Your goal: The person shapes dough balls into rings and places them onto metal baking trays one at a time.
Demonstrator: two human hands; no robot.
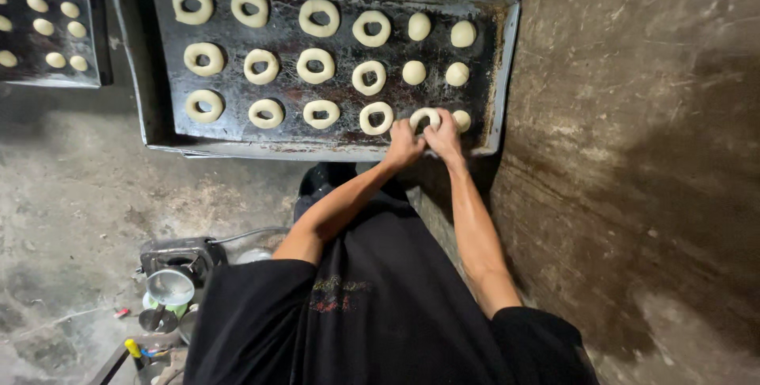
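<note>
Black shirt (pixel 380 306) fills the bottom of the view, w/ both bare forearms running up from it to the tray. Fingers of both hands are curled and pinching one dough ring (pixel 425 116): left hand (pixel 404 146) on its left side, right hand (pixel 444 138) on its right side, thumbs close together at the near edge. Ring sits in the tray's near row, fifth from left, just beside a small dough ball (pixel 461 120) to its right and another ring (pixel 376 118) to its left. Dark metal tray (pixel 158 52) holds three rows: four rings per row on the left, then balls at the right end of the two far rows. Tray rests on a rough grey surface; a stained brown wall (pixel 633 155) stands right of it. Second tray (pixel 87 36) w/ small dough balls lies at far left, apart from the first. Below left, near the shirt, some metal gear incl. a shiny cup (pixel 169 285) and a cable; can't tell what the gear is.
</note>
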